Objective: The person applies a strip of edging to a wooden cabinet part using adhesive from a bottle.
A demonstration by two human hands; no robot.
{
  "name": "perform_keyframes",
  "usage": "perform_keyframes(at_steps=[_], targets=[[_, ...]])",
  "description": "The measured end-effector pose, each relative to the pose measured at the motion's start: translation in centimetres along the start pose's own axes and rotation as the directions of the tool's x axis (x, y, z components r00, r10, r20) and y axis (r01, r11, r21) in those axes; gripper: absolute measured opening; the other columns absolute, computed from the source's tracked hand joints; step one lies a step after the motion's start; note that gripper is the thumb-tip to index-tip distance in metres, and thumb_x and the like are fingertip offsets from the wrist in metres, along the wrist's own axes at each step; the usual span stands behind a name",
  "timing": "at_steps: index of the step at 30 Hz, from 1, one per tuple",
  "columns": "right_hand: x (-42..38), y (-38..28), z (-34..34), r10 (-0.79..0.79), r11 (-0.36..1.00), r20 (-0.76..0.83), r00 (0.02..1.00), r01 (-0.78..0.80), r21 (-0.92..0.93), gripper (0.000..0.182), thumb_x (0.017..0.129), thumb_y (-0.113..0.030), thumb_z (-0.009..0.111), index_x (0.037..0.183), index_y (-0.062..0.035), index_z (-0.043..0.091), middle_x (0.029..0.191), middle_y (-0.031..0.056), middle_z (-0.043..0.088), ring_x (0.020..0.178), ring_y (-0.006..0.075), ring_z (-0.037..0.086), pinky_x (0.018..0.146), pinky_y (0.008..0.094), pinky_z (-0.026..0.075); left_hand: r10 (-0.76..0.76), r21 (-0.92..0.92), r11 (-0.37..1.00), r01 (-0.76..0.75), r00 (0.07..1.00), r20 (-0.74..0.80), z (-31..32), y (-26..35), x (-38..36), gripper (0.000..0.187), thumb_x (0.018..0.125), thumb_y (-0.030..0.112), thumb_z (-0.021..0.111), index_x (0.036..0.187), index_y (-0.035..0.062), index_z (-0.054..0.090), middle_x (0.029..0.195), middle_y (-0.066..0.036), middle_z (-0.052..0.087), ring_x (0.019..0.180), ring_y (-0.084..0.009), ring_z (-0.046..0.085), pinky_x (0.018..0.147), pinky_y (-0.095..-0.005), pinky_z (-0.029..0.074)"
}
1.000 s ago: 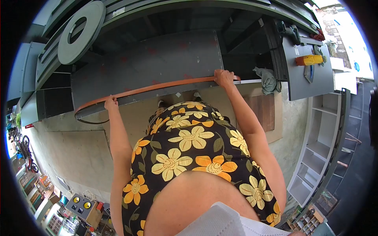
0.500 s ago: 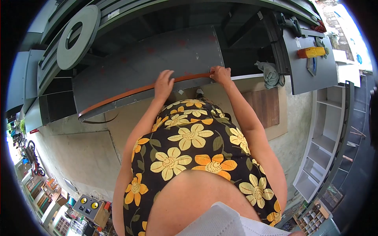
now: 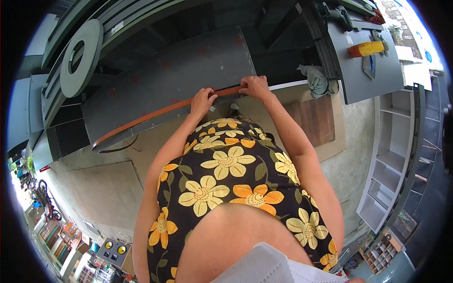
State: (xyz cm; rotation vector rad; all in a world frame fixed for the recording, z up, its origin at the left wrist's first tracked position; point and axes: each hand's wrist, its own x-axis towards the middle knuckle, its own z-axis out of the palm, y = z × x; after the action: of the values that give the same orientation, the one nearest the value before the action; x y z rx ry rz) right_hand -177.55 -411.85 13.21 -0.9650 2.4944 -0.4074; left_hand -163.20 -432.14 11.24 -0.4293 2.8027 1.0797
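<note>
A long orange-brown strip runs along the near edge of a large dark grey panel with faint red marks. My left hand is closed on the strip near its right part, fingers curled over the panel edge. Further right, my right hand pinches the strip close to the panel's right corner. A short gap separates the two hands, and a dark stretch shows along the edge there. Part of the strip is hidden under my fingers.
A grey ring leans on rails at the left. To the right, a crumpled cloth hangs beside a grey board bearing a yellow-orange object and a power tool. A shelf unit lies at far right.
My left hand has slid right along the strip, nearer my right hand, and its fingers have closed in. The right hand still grips near the corner. The whole view has shifted slightly.
</note>
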Motion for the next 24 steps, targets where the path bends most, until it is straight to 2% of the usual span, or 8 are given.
perform_keyframes(at_steps=[6, 10, 13, 16, 19, 22, 24], targets=[[-0.4, 5.3, -1.4, -0.065, 0.992, 0.003, 0.998, 0.064, 0.106, 0.026, 0.069, -0.034, 0.072, 0.081, -0.0122, 0.065, 0.079, 0.0032, 0.066, 0.078, 0.0223, 0.063, 0.067, 0.0341, 0.048, -0.137, 0.038, 0.99, 0.138, 0.99, -0.036, 0.0, -1.2, -0.6, 0.024, 0.079, 0.025, 0.065, 0.092, 0.0062, 0.058, 0.086, -0.011, 0.06, 0.085, -0.0297, 0.059, 0.071, -0.0401, 0.046], [-0.8, 8.9, -1.4, 0.019, 0.984, 0.08, 0.997, -0.033, 0.176, 0.024, 0.069, -0.032, 0.072, 0.082, -0.0125, 0.067, 0.082, 0.0033, 0.066, 0.077, 0.021, 0.063, 0.07, 0.0336, 0.048, -0.225, 0.07, 0.971, 0.228, 0.973, -0.057, -0.6, -1.0, -0.9, 0.024, 0.077, 0.025, 0.067, 0.089, 0.006, 0.057, 0.087, -0.011, 0.061, 0.085, -0.0294, 0.059, 0.072, -0.0395, 0.046], [-1.4, 9.7, -1.6, 0.054, 0.979, 0.064, 0.997, -0.065, 0.195, 0.021, 0.071, -0.026, 0.071, 0.084, -0.0105, 0.066, 0.083, 0.0048, 0.066, 0.076, 0.0198, 0.062, 0.069, 0.0333, 0.048, -0.232, 0.099, 0.966, 0.239, 0.97, -0.075, -0.8, -0.9, -1.0, 0.025, 0.077, 0.024, 0.067, 0.09, 0.006, 0.056, 0.087, -0.011, 0.062, 0.085, -0.0298, 0.06, 0.072, -0.0391, 0.045], [-0.4, 12.7, 1.6, 0.018, 0.924, 0.078, 0.997, -0.046, 0.379, 0.022, 0.072, -0.027, 0.068, 0.087, -0.0122, 0.066, 0.086, 0.0055, 0.067, 0.084, 0.0259, 0.063, 0.074, 0.0373, 0.046, -0.235, 0.128, 0.961, 0.245, 0.968, -0.086, -1.0, -1.0, -1.1, 0.025, 0.077, 0.023, 0.067, 0.091, 0.0066, 0.055, 0.089, -0.011, 0.062, 0.087, -0.03, 0.059, 0.074, -0.04, 0.045], [-0.5, 11.2, 0.8, 0.083, 0.894, 0.075, 0.994, -0.107, 0.435, 0.021, 0.072, -0.022, 0.07, 0.088, -0.0096, 0.065, 0.086, 0.0077, 0.067, 0.083, 0.0263, 0.063, 0.073, 0.0348, 0.047, -0.254, 0.187, 0.943, 0.275, 0.958, -0.133, -1.1, -1.4, -1.0, 0.026, 0.076, 0.023, 0.067, 0.092, 0.0069, 0.055, 0.091, -0.011, 0.062, 0.089, -0.0299, 0.059, 0.075, -0.0414, 0.043], [-0.3, 10.5, 1.5, 0.203, 0.812, 0.064, 0.977, -0.204, 0.547, 0.016, 0.074, -0.015, 0.07, 0.084, -0.0045, 0.063, 0.076, 0.0067, 0.065, 0.071, 0.0166, 0.061, 0.066, 0.0293, 0.046, -0.287, 0.18, 0.934, 0.308, 0.949, -0.132, -1.6, -1.6, -1.2, 0.026, 0.076, 0.023, 0.067, 0.093, 0.0072, 0.054, 0.093, -0.01, 0.062, 0.091, -0.0291, 0.059, 0.075, -0.0427, 0.042], [0.2, 10.7, 2.8, 0.225, 0.821, 0.021, 0.974, -0.201, 0.534, 0.018, 0.073, -0.017, 0.072, 0.083, -0.0046, 0.062, 0.073, 0.0057, 0.064, 0.068, 0.0153, 0.06, 0.064, 0.0286, 0.046, -0.288, 0.212, 0.924, 0.317, 0.945, -0.154, -1.8, -1.9, -1.2, 0.027, 0.076, 0.023, 0.067, 0.093, 0.0075, 0.054, 0.093, -0.01, 0.061, 0.091, -0.0289, 0.059, 0.074, -0.0429, 0.041]])
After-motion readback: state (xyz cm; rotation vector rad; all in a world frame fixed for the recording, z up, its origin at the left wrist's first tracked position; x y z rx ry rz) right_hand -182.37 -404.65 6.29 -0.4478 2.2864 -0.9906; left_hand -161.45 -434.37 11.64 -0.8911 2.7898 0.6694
